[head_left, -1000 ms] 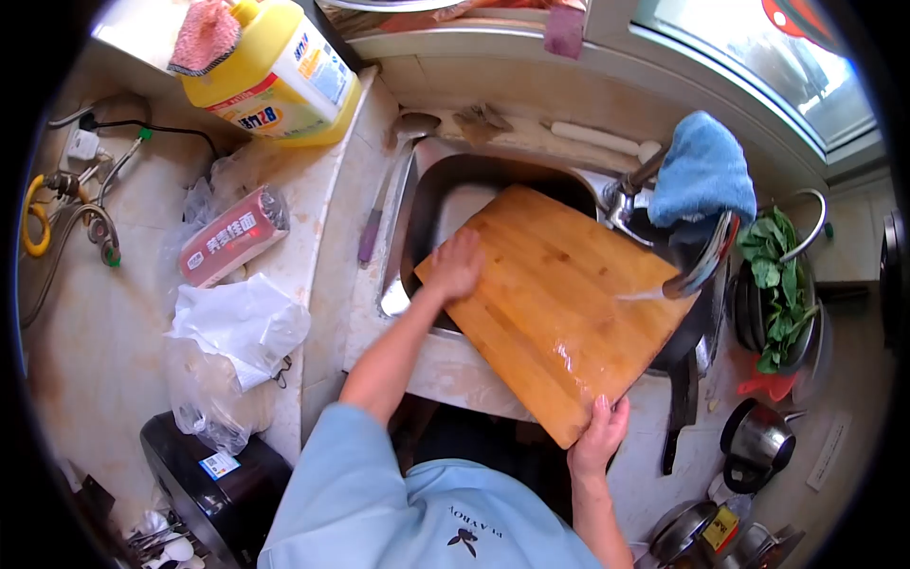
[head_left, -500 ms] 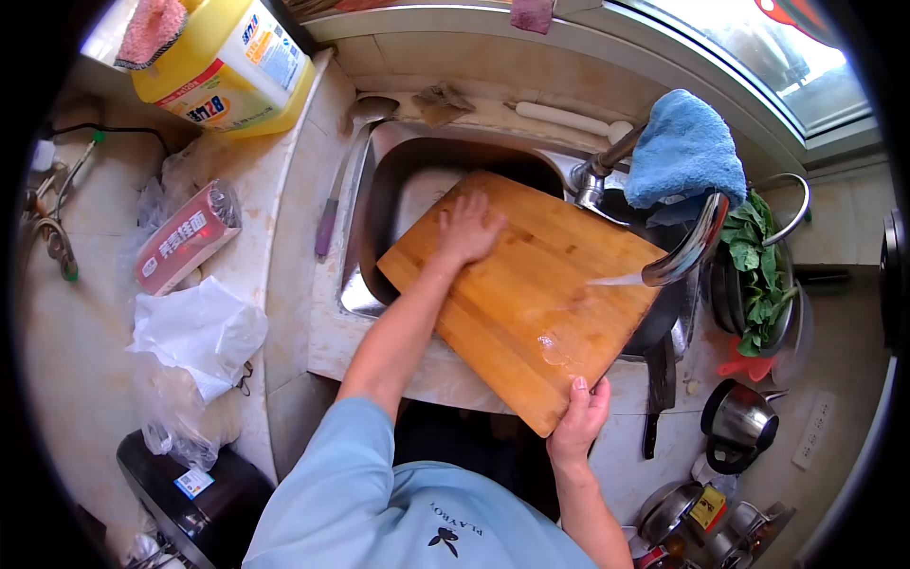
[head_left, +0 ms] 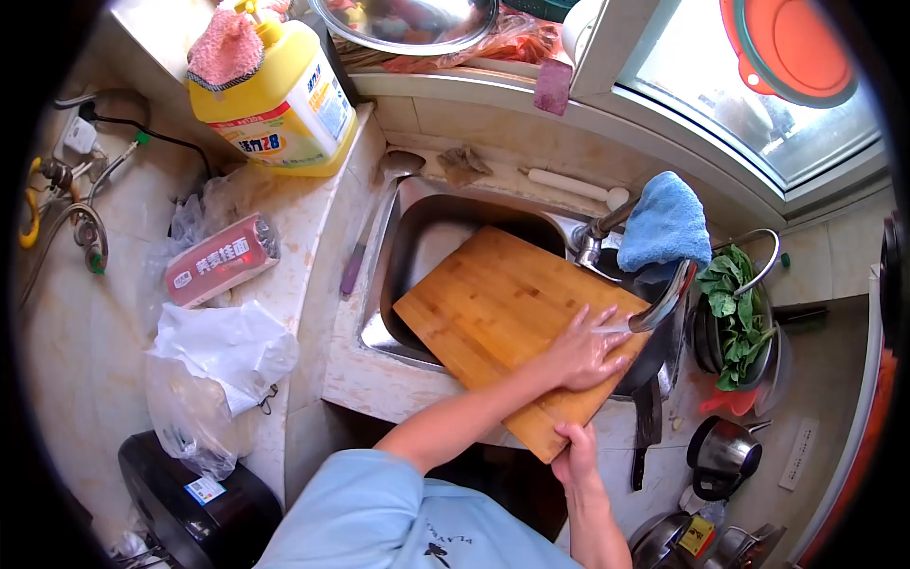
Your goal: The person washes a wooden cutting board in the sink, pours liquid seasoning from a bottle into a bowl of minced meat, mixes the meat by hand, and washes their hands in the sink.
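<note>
A wooden cutting board (head_left: 493, 313) lies tilted across the metal sink (head_left: 379, 332), its near corner jutting past the counter edge. My left hand (head_left: 590, 353) rests flat on the board's right part with fingers spread, right under the faucet (head_left: 664, 299). Water from the spout runs onto that hand. Gripping the near right corner is my right hand (head_left: 576, 449), thumb on top and the other fingers hidden beneath. A blue cloth (head_left: 665, 220) drapes over the faucet.
A cleaver (head_left: 646, 427) lies on the counter right of the board. Leafy greens (head_left: 739, 313) sit in a bowl farther right, above a kettle (head_left: 723, 455). At left stand a yellow jug (head_left: 284, 114), a noodle packet (head_left: 223, 261) and plastic bags (head_left: 199, 408).
My left hand has slid across the board from its far left part to the right, into the water stream. My right hand keeps its hold on the corner. The camera view has shifted.
</note>
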`<state>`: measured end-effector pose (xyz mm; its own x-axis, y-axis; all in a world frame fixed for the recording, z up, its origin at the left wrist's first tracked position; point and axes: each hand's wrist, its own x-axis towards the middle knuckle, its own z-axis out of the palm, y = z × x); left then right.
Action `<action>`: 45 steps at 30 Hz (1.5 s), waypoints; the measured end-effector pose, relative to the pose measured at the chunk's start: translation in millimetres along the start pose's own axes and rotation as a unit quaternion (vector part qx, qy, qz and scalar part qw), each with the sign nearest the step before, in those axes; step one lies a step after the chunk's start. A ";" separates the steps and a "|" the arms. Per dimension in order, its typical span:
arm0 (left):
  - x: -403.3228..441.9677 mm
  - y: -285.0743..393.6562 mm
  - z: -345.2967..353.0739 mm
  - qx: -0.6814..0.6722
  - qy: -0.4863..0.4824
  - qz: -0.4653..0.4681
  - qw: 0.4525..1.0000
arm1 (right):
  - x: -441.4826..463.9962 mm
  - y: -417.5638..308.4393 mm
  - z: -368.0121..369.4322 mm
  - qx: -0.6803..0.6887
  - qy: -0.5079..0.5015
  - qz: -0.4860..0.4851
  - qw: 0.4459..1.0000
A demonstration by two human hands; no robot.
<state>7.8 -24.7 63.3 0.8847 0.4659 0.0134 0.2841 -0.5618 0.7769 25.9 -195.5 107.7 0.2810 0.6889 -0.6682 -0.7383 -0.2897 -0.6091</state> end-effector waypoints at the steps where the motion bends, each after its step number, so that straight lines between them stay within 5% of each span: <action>1: 10.7 -17.4 5.5 0.014 0.022 -0.002 1.000 | -7.0 -0.9 -3.5 0.001 0.011 -0.004 1.000; 3: 27.0 -87.9 25.2 0.010 0.060 -0.030 0.998 | -33.3 0.3 -18.9 0.001 0.050 -0.023 0.999; 7: 14.4 -201.1 -43.3 -0.025 -0.023 -0.329 0.944 | -85.8 -1.0 -49.8 0.039 0.038 -0.026 0.998; 9: 9.0 -216.9 -23.6 0.002 0.029 -0.304 0.952 | -90.5 1.6 -47.4 0.052 0.048 -0.037 0.997; 11: 6.7 -163.3 -3.5 0.100 0.018 -0.236 0.966 | -80.3 9.5 -47.8 0.046 0.040 -0.047 0.997; 16: -57.9 -32.9 -4.1 0.069 0.000 -0.129 0.989 | -62.1 9.8 -46.1 0.051 0.035 -0.057 0.996; 19: -97.8 -46.5 -16.9 0.078 -0.041 -0.059 0.994 | -78.5 0.3 -43.9 0.081 0.043 -0.058 0.994; 21: -104.8 -78.0 -28.1 0.070 -0.042 -0.071 0.994 | -95.9 7.2 -51.4 0.094 0.074 -0.063 0.991; 23: -85.7 -130.0 -31.2 0.131 0.059 -0.126 0.982 | -105.9 7.8 -53.7 0.095 0.077 -0.067 0.990; 25: -50.3 -166.8 -47.9 -0.031 0.076 -0.312 0.946 | -109.5 8.7 -59.3 0.089 0.076 -0.081 0.990; 27: 0.3 -147.7 -35.2 0.073 0.184 -0.169 0.966 | -104.7 12.8 -72.4 0.065 0.075 -0.082 0.992; 30: 72.2 -82.9 -47.8 0.181 0.185 -0.050 0.965 | -115.0 12.4 -70.1 0.072 0.083 -0.073 0.991; 35: 113.0 -75.1 -63.5 0.209 0.044 -0.099 0.972 | -110.1 8.9 -60.6 0.086 0.077 -0.083 0.990; 38: 74.4 -67.0 -29.1 -0.028 0.115 -0.155 0.981 | -104.1 14.0 -69.2 0.083 0.065 -0.079 0.991; 39: 49.7 -54.3 -1.0 -0.112 0.165 -0.129 0.971 | -101.5 18.0 -75.6 0.077 0.060 -0.079 0.992; 44: -27.1 87.6 50.9 -0.030 -0.027 0.202 0.978 | -102.6 13.6 -55.7 0.082 0.095 -0.076 0.989; 45: -26.8 84.1 53.8 -0.015 -0.053 0.201 0.978 | -107.4 14.7 -56.5 0.079 0.112 -0.080 0.987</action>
<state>27.9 -121.2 94.4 0.9564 0.1370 0.2578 -0.1044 -0.6641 0.7403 19.6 -311.3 146.3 0.5174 0.5477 -0.6576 -0.7546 -0.0705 -0.6524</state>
